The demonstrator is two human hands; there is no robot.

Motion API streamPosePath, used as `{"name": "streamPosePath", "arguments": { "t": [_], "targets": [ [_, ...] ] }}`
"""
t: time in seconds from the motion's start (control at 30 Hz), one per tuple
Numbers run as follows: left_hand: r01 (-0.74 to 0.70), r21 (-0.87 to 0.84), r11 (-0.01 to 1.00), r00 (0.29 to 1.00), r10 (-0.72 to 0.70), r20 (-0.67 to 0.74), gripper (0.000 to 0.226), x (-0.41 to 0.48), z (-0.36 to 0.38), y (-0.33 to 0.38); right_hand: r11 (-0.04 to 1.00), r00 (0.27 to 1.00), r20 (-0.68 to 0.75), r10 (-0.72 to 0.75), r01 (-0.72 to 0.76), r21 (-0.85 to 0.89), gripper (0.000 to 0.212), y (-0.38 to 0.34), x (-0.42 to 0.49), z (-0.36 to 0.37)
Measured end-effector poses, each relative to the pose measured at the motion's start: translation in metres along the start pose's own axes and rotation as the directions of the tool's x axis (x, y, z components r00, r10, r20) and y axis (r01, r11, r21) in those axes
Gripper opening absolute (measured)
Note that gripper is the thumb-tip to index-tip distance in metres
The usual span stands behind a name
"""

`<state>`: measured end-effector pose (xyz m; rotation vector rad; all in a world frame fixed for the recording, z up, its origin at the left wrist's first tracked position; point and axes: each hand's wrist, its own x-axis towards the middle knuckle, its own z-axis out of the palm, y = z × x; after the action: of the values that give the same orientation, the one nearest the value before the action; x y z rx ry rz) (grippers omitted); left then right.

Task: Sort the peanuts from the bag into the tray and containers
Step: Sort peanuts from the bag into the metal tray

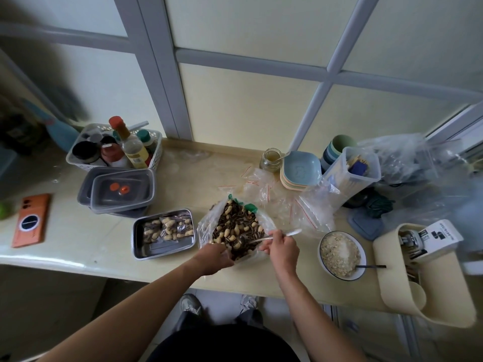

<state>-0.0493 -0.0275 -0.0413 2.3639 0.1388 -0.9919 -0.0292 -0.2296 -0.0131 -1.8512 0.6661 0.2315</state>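
Peanuts (230, 232), pale and knobbly in their shells, lie mixed with dark striped sunflower seeds inside a crinkled clear plastic bag (206, 226) spread open between my hands on the smooth cream counter (78, 239). My left hand (215, 258) pinches the bag's near edge, fingers closed on the thin film. My right hand (283, 246) is closed around the slim handle of a shiny metal spoon (264, 237), its bowl dipping into the mix just left of my knuckles. Just beyond my left hand, to its left, sits a rectangular stainless steel tray (163, 253) with rounded corners, holding small clear packets of peanuts. Right of my right hand stands a round white bowl (341, 253) of pale, crumbly grain.
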Motion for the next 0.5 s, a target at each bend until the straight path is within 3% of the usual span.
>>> {"name": "streamPosePath", "arguments": {
  "t": [0.13,0.3,0.5],
  "targets": [
    [-0.018,-0.062,0.998,0.999,0.016,-0.045,0.023,-0.001,-0.002,0.002,0.993,0.996,-0.026,0.085,-0.083,0.088,0.033,0.006,-0.003,-0.011],
    [-0.036,-0.104,0.994,0.987,0.019,-0.161,0.031,0.0,-0.009,0.013,0.997,0.997,-0.033,-0.076,0.076,-0.006,0.032,0.0,0.0,-0.016],
    [-0.122,-0.124,0.985,0.958,0.084,-0.276,0.023,0.003,-0.021,0.028,0.992,0.99,-0.072,-0.125,0.126,0.013,0.032,-0.025,0.006,-0.021]
  ]
}}
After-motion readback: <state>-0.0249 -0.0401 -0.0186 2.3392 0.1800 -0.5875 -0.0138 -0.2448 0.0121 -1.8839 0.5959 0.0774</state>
